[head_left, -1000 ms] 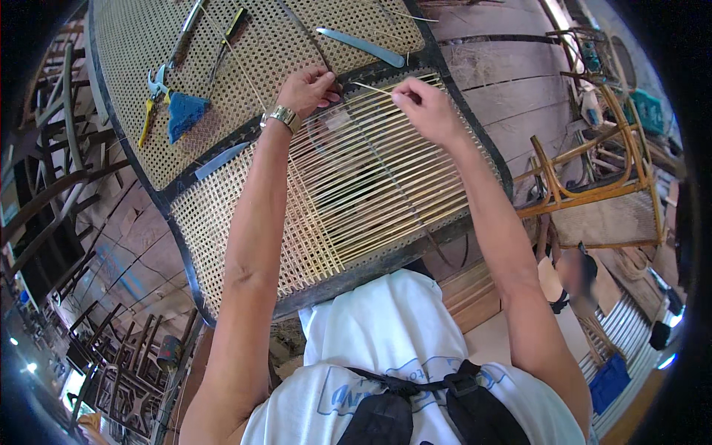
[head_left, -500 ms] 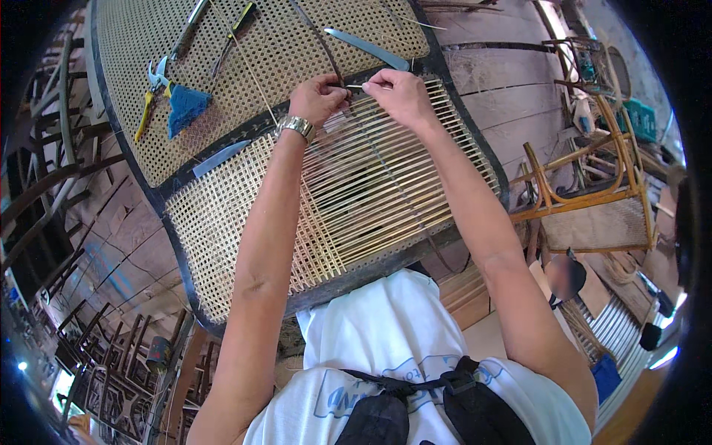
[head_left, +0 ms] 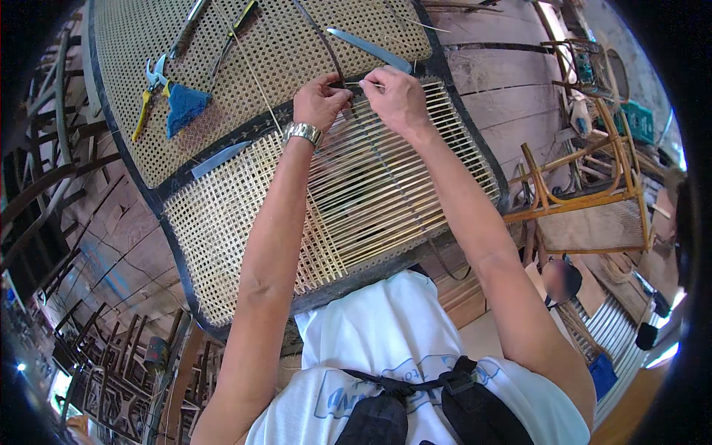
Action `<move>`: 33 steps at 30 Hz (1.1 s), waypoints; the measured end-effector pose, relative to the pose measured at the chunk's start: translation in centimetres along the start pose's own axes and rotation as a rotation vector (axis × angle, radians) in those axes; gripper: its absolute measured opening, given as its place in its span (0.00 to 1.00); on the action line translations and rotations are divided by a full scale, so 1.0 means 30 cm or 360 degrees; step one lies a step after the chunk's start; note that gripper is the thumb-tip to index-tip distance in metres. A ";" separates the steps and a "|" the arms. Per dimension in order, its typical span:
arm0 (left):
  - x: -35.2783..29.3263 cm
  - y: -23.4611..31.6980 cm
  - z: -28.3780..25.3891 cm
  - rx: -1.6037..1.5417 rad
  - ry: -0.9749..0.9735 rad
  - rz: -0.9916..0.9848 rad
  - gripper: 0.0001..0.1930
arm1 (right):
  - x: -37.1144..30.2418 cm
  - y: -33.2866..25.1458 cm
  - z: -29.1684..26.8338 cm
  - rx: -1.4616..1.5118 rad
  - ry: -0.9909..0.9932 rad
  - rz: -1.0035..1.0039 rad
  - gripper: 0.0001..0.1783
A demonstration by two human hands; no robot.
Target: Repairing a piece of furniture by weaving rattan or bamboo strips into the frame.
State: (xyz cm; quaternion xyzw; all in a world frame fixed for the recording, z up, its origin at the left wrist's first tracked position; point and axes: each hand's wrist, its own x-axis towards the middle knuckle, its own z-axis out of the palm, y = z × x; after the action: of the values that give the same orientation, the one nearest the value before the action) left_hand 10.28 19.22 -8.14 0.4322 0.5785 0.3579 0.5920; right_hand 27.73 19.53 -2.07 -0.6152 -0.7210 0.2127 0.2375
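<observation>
A large dark-framed panel (head_left: 159, 204) lies in front of me, with finished cane mesh at the far and left parts and open parallel cane strands (head_left: 386, 185) in the middle. My left hand (head_left: 320, 100), with a metal wristwatch (head_left: 302, 132), pinches a thin cane strand (head_left: 363, 84) at the far edge of the open weave. My right hand (head_left: 397, 96) grips the same strand right beside it, the fingers of both hands nearly touching.
On the woven far panel lie yellow-handled pliers (head_left: 148, 93), a blue cloth (head_left: 184, 104), a flat metal blade (head_left: 368, 48) and more tools. Another blade (head_left: 220, 158) rests on the frame. A rattan chair frame (head_left: 586, 185) stands at the right, stacked chairs at the left.
Both hands have moved farther away along the weave and come closer together; my right hand has swung left to meet the left hand at the far frame edge.
</observation>
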 end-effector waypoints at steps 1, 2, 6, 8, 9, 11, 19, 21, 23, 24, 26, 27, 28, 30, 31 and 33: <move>0.001 0.001 0.002 0.0008 0.0006 -0.0001 0.23 | -0.003 -0.006 -0.006 -0.0003 -0.0001 0.0001 0.10; 0.007 -0.011 -0.002 0.0006 0.0011 -0.0002 0.23 | -0.005 -0.021 -0.011 -0.0052 0.0014 -0.0087 0.10; 0.026 -0.049 -0.010 0.0131 0.0040 0.0033 0.22 | 0.000 -0.034 -0.010 -0.0168 0.0018 -0.0246 0.08; 0.029 -0.053 -0.008 0.0134 0.0050 0.0043 0.23 | 0.001 -0.032 -0.015 -0.0158 -0.0014 -0.0260 0.08; 0.028 -0.050 -0.005 0.0127 0.0036 0.0030 0.22 | 0.001 -0.031 -0.018 -0.0147 -0.0043 -0.0270 0.08; 0.023 -0.040 -0.001 0.0118 0.0023 0.0017 0.22 | -0.004 -0.035 -0.021 -0.0148 -0.0024 -0.0287 0.07; 0.022 -0.041 -0.010 0.0118 0.0033 0.0019 0.22 | 0.001 -0.050 -0.014 -0.0178 0.0018 -0.0366 0.06; 0.014 -0.025 -0.003 0.0082 0.0016 0.0017 0.22 | -0.002 -0.048 -0.022 -0.0203 0.0007 -0.0376 0.06; 0.010 -0.018 -0.002 0.0049 0.0006 0.0016 0.22 | -0.001 -0.043 -0.019 -0.0224 -0.0002 -0.0391 0.06; 0.011 -0.018 -0.004 0.0041 0.0000 0.0013 0.23 | 0.000 -0.043 -0.016 -0.0241 -0.0010 -0.0407 0.05; 0.012 -0.020 -0.006 0.0032 -0.0003 0.0011 0.24 | 0.000 -0.044 -0.016 -0.0234 -0.0007 -0.0418 0.05; 0.012 -0.021 -0.004 0.0024 -0.0003 0.0001 0.24 | 0.000 -0.045 -0.016 -0.0229 -0.0002 -0.0424 0.05; 0.013 -0.022 -0.004 0.0015 -0.0003 -0.0009 0.23 | 0.002 -0.048 -0.016 -0.0229 -0.0003 -0.0427 0.05; 0.014 -0.025 -0.005 0.0018 -0.0008 -0.0011 0.23 | 0.003 -0.053 -0.017 -0.0233 -0.0013 -0.0465 0.05; 0.014 -0.027 -0.005 0.0022 -0.0012 -0.0011 0.23 | 0.003 -0.051 -0.014 -0.0235 -0.0015 -0.0465 0.05; 0.012 -0.025 -0.002 0.0029 -0.0016 -0.0001 0.23 | 0.006 -0.043 -0.006 -0.0264 0.0016 -0.0513 0.07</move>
State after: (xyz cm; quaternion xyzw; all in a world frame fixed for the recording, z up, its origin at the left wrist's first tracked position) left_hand 10.20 19.29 -8.96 0.4391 0.5789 0.3502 0.5911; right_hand 26.81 19.50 -1.14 -0.5101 -0.8242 0.1087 0.2207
